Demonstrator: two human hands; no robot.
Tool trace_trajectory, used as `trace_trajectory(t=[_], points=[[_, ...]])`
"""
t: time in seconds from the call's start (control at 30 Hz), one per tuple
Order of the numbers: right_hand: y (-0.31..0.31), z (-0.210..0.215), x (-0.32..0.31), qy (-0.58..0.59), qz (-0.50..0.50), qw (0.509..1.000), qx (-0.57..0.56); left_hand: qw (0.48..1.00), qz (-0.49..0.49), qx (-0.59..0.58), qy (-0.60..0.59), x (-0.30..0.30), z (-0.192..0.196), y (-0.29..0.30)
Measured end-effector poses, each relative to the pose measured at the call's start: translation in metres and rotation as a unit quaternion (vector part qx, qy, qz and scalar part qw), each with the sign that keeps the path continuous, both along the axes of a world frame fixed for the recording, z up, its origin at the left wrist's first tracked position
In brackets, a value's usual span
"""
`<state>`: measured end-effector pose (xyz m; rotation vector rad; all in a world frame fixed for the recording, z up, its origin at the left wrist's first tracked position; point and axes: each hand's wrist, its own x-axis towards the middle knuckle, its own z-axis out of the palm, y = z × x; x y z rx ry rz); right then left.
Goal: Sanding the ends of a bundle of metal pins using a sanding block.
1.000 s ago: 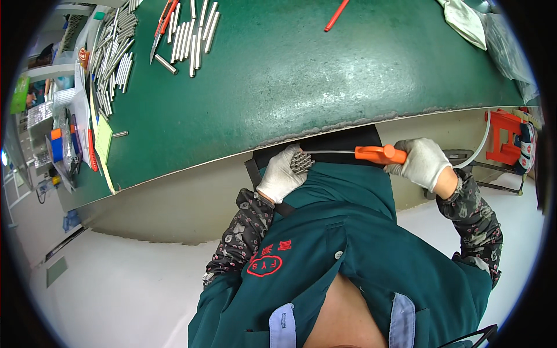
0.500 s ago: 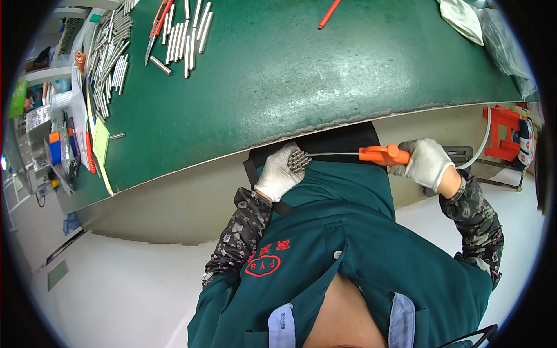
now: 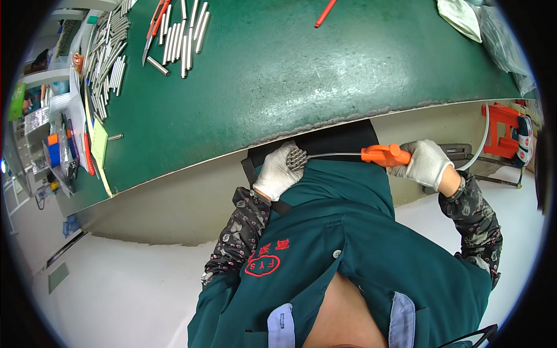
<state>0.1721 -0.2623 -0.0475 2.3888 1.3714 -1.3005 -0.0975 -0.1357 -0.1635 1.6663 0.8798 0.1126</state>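
Observation:
Over my lap, my left hand (image 3: 275, 173) in a white glove is closed round a bundle of metal tubes (image 3: 296, 159), whose ends face right. My right hand (image 3: 425, 165), gloved in white too, grips the handle of an orange air blow gun (image 3: 380, 155). The gun's thin metal nozzle (image 3: 333, 154) points left, with its tip at or close to the tube ends; whether they touch I cannot tell. My fingers hide most of the length of the tubes.
Several loose metal tubes (image 3: 185, 49) lie on the green table (image 3: 301, 81), beside red-handled scissors (image 3: 152, 29). More tubes (image 3: 107, 64) are heaped at left. A red pen (image 3: 326, 13), a white cloth (image 3: 458, 17) and an orange stool (image 3: 500, 130) are farther off. The table edge runs just beyond my hands.
The blow gun and my right hand have moved very slightly right, away from the bundle. My left hand keeps its hold on the tubes. The view has shifted a little.

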Motion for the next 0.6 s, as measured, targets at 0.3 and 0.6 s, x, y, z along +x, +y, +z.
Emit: trace_trajectory(t=[0.3,0.6], points=[[0.014,0.008,-0.009,-0.002,0.031,0.999,-0.009,1.000,0.002,0.000,-0.004,0.002,-0.001,-0.002],[0.023,0.017,-0.014,-0.007,0.044,0.999,-0.031,0.999,0.008,-0.019,-0.028,0.004,-0.001,-0.005]])
